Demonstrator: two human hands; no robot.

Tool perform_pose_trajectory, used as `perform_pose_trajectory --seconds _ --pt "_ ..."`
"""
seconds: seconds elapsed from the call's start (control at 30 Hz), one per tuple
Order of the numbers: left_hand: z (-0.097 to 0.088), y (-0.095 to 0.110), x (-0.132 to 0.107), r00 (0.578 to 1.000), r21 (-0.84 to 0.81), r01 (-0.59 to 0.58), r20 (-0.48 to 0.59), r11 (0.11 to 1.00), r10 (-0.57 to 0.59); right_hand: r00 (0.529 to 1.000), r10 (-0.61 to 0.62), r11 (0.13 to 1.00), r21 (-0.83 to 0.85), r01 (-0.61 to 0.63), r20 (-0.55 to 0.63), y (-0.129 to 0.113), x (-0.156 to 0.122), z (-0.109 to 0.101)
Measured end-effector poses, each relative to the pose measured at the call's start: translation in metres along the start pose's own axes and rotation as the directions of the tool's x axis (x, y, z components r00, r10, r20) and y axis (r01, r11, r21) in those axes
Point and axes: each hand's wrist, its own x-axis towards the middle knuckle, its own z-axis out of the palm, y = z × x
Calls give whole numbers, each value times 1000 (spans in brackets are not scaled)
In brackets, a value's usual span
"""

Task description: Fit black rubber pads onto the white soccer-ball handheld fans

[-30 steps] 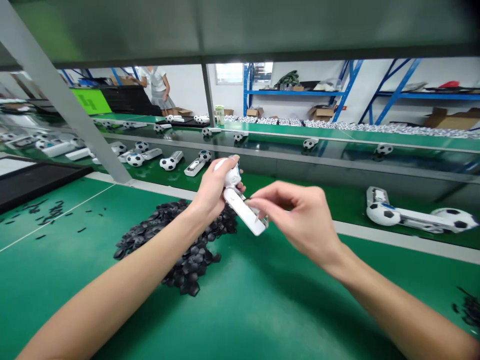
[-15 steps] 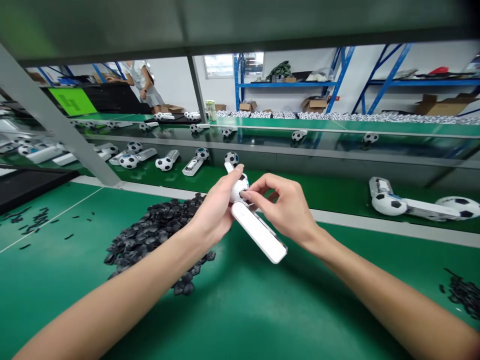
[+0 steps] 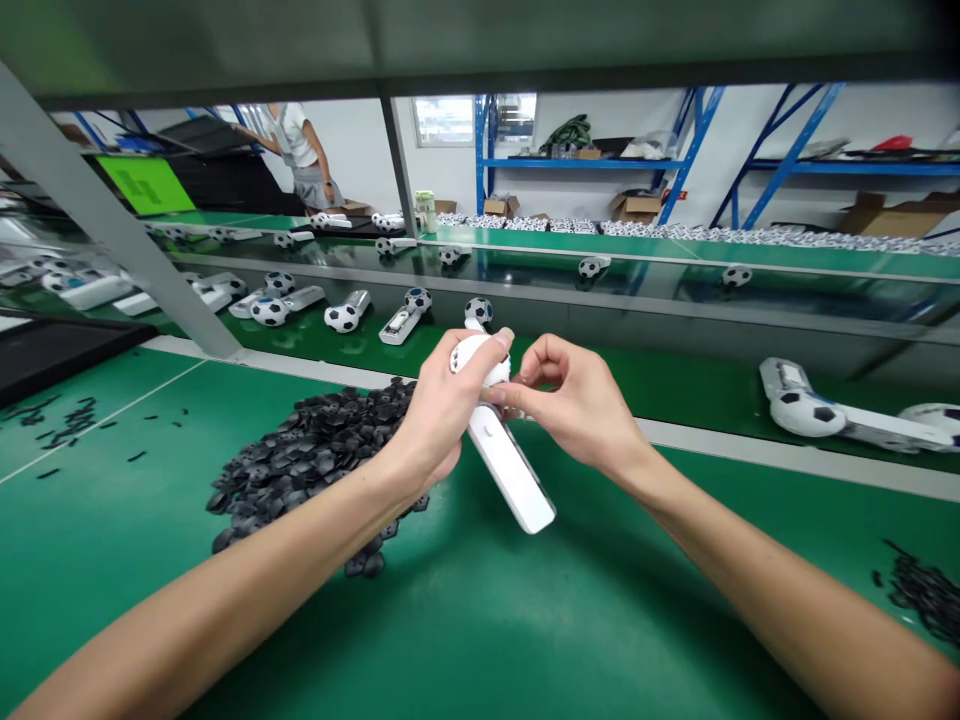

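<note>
My left hand [image 3: 439,415] is closed round the ball-shaped head of a white device [image 3: 513,472], its thumb across the top. The flat white handle of this device slants down to the right. At the lower right edge of the head, my right hand [image 3: 581,405] pinches with thumb and forefinger. Whatever sits between those fingertips is hidden. A heap of black pentagonal pieces [image 3: 300,460] lies on the green table [image 3: 480,630], left of the device and partly behind my left forearm.
Football-headed white devices [image 3: 343,312] lie along the green strip beyond the table edge; more devices [image 3: 806,412] lie at right. Small black strips [image 3: 926,590] are piled at far right. A metal post [image 3: 150,220] rises at left. Behind, a person [image 3: 304,150] stands by a black panel.
The device has been turned in my left hand, its handle now steeper and the ball's side showing differently. My right fingertips stay at the head. The person behind has moved right, an arm outstretched.
</note>
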Motion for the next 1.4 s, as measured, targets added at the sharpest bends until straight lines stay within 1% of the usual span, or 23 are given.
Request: perform_pose_trajectory --seconds 0.1,0.13,0.2,0.23,0.3,0.37,0.4,0.47,0.53,0.57,0.6,0.63,0.67,0.73,0.8,0.87,0.93,1.03,1.13,1.2,1.27,1.33,1.4 --pt "0 -1 1 1000 13 14 3 1000 -14 996 61 998 -4 -61 64 -3 1 -1" --pt "1 -1 1 1000 17 19 4 1000 -19 997 51 998 -38 -49 65 -3 0 0" --pt "1 0 2 1000 23 17 4 1000 -17 998 -61 977 -206 60 3 -1 -3 1" --pt "1 1 3 1000 25 5 3 1000 -5 987 -155 935 -329 135 -37 1 -5 3" --pt "1 2 4 1000 26 -24 8 999 24 938 -339 794 -556 245 -71 5 -8 6" --pt "-1 3 7 999 14 -32 30 999 31 905 -422 687 -668 286 -48 8 -9 7" --pt "-2 3 8 999 2 -22 46 1000 22 899 -436 668 -681 300 -31 8 -9 8" --pt "-5 2 13 998 -26 -21 66 999 23 888 -459 670 -665 329 -22 6 -10 7" --pt "-8 1 19 992 -29 -112 47 993 113 867 -498 683 -627 374 -26 1 -13 9" --pt "-10 0 22 983 -13 -179 30 984 180 858 -514 682 -605 411 3 -1 -16 11" --pt "-12 -1 25 969 9 -247 9 969 247 855 -514 675 -583 452 67 -2 -21 15" --pt "-14 -2 29 954 35 -301 -5 953 301 857 -487 666 -562 490 170 -2 -25 20" --pt "-15 -5 31 942 59 -335 -10 940 336 856 -423 659 -548 515 297 -1 -30 26" --pt "-18 -10 34 933 99 -359 6 928 361 830 -206 649 -563 513 519 4 -38 39" --pt "-20 -15 34 928 144 -373 34 917 372 790 2 617 -622 482 614 12 -42 52" --pt "-20 -18 33 921 195 -388 61 901 384 758 92 550 -667 503 646 18 -43 61" --pt "-20 -18 31 920 238 -391 76 889 384 741 94 447 -693 566 665 23 -43 68" --pt "-21 -17 29 933 285 -360 113 888 342 706 14 293 -678 674 708 30 -42 73" --pt "-22 -16 31 927 307 -374 152 875 343 620 -92 170 -602 781 779 39 -44 75" --pt "-22 -15 34 927 285 -372 158 884 339 581 -140 114 -569 814 802 44 -45 77" --pt "-24 -12 37 944 244 -323 147 914 295 580 -156 101 -571 815 800 46 -46 80" --pt "-29 -7 40 967 213 -235 151 948 205 596 -140 123 -583 803 791 45 -45 81" --pt "-34 -2 44 972 222 -125 223 967 75 621 -122 181 -598 781 774 38 -43 79"
